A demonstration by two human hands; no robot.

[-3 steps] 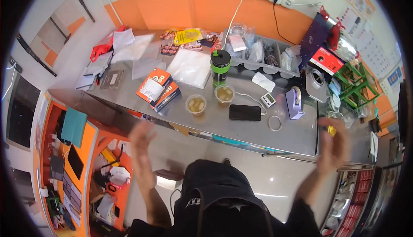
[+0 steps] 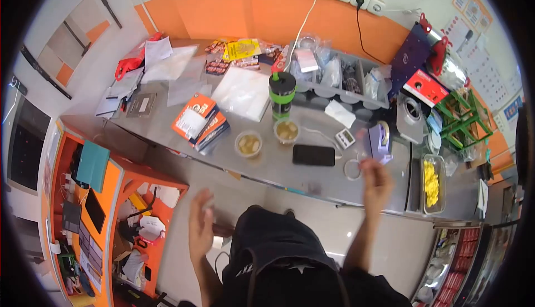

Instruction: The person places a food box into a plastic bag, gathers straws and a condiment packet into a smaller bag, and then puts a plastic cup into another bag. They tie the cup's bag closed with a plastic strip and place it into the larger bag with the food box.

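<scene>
My left hand (image 2: 202, 223) hangs in front of the counter's near edge, above the floor. Its thumb and fingers are apart and nothing shows in it. My right hand (image 2: 377, 183) is over the counter's front edge, slightly blurred, with loosely bent fingers and nothing visible in them. Its fingertips are close to a clear ring (image 2: 353, 169) and a purple tape dispenser (image 2: 380, 141); touching cannot be made out. Left of it lies a black phone (image 2: 314, 155) beside a small white timer (image 2: 345, 138). Two clear cups (image 2: 248, 144) with pale pieces in liquid stand farther left.
A green-banded tumbler (image 2: 282, 96), orange boxes (image 2: 195, 120) and white sheets (image 2: 242, 92) are on the steel counter. Behind stands a grey divided bin (image 2: 350, 94). At right sits a tray of yellow pieces (image 2: 431, 183). An orange shelf (image 2: 114, 187) rises at left.
My right hand has moved left and inward, away from the tray of yellow pieces, which now shows. My left hand is lower and slightly nearer my body. The view has shifted a little.
</scene>
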